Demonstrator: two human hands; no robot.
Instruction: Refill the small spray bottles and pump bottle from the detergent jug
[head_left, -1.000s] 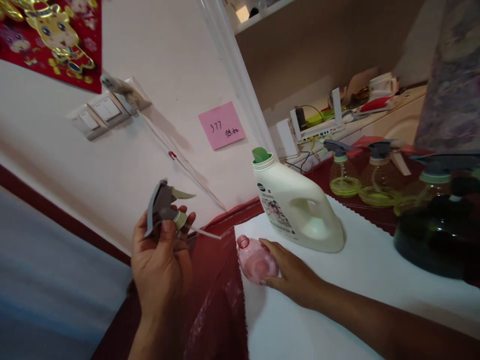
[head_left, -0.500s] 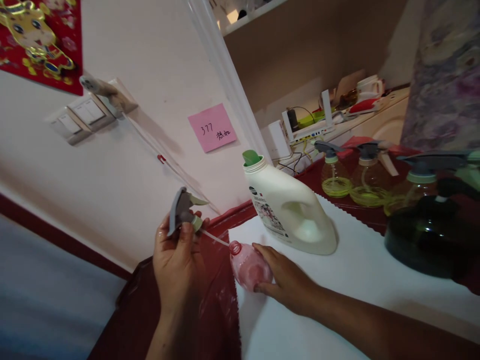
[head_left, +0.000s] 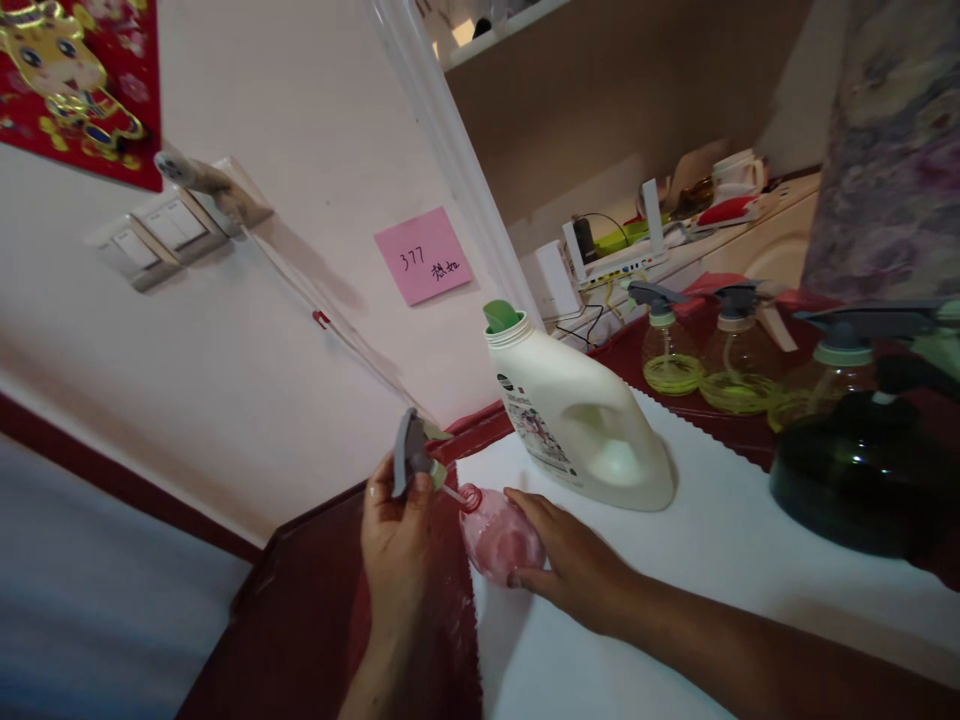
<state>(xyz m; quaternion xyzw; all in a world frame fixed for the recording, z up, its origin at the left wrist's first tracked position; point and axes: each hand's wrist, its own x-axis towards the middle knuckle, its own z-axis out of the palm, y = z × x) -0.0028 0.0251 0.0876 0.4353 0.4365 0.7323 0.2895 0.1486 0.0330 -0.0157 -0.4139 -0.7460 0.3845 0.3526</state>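
Note:
My left hand (head_left: 401, 535) grips a grey and pale green trigger spray head (head_left: 414, 455) beside the mouth of a small pink bottle (head_left: 499, 540). The spray head's thin tube runs into the bottle's open neck, and only a short length of it shows outside. Wrapped around the bottle's right side, my right hand (head_left: 566, 560) holds it on the white sheet. The bottle leans a little toward the left hand. Behind it stands a large cream detergent jug (head_left: 577, 410) with a green spout and no cap on.
Several spray bottles with yellow-green liquid (head_left: 671, 372) stand at the right, beside a dark green bottle (head_left: 847, 480). A white router (head_left: 615, 262) sits at the back. The wall at left carries switches (head_left: 176, 222), a cable and a pink note (head_left: 424, 257).
My left hand has moved right and down with the spray head, and more of its tube is inside the pink bottle. My right hand and the bottle have barely moved.

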